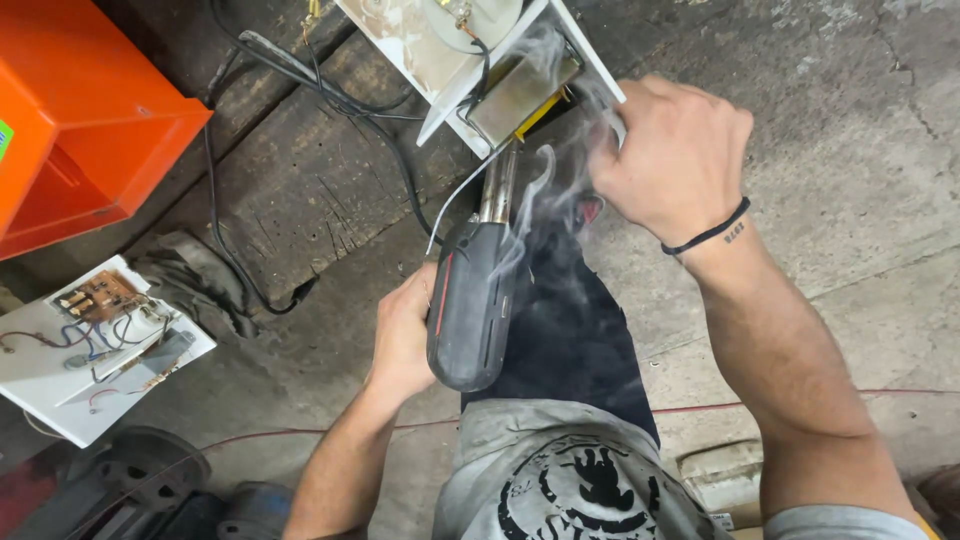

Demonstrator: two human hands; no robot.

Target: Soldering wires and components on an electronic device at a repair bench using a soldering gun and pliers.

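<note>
Left hand [400, 335]: fingers wrapped around heat gun [472, 305], nozzle aimed to 12 o'clock at smoking part [520, 90].
Right hand [668, 155]: panel [590, 60] gripped at 1 o'clock, steadied against the heat.

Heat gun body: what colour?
Dark grey heat gun with a red stripe, held in left hand; head view.

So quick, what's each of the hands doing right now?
Left hand: closed around the dark heat gun, nozzle aimed at the smoking metal part.
Right hand: gripping the edge of the white panel.
</note>
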